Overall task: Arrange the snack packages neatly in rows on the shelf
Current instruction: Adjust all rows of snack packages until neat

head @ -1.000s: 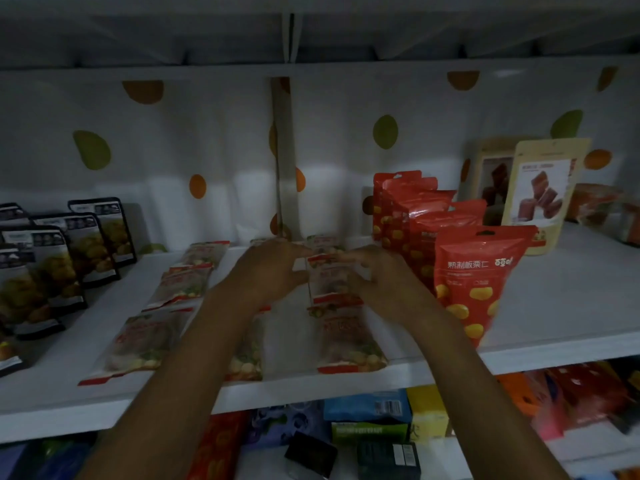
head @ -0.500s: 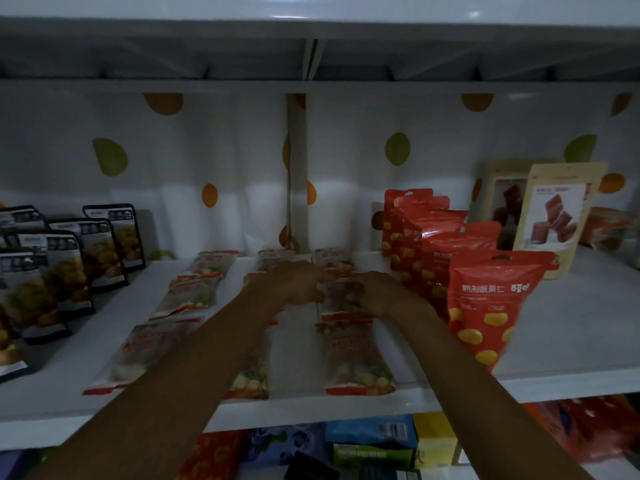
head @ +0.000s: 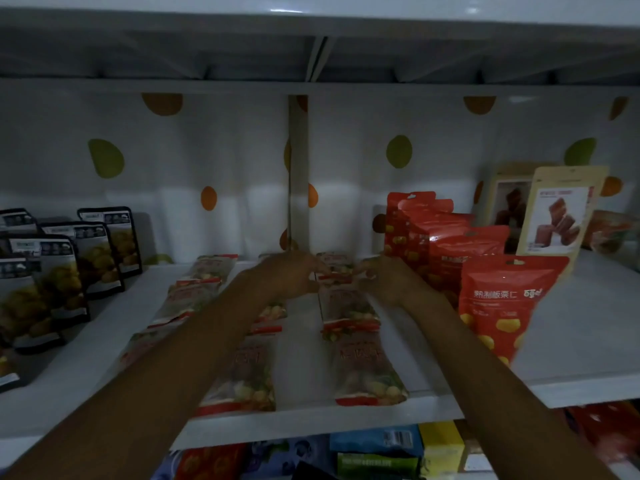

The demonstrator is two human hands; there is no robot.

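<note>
Moved: left hand (head: 291, 277) and right hand (head: 384, 278) have slid farther back along the shelf (head: 571, 386).
Red bags (head: 498, 306): standing just right of the flat rows (head: 247, 375).
Back pack (head: 335, 268): lies last in the right row (by the wall (head: 207, 161)).
Hands: each pinches one side of it.
Risk: the right arm (head: 485, 375) may bump a red bag over.

Rear packet (head: 334, 270) partly behind fingers (head: 370, 271)

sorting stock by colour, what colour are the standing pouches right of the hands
Red, with yellow blobs printed low on the pouches; the head view shows it.
</note>
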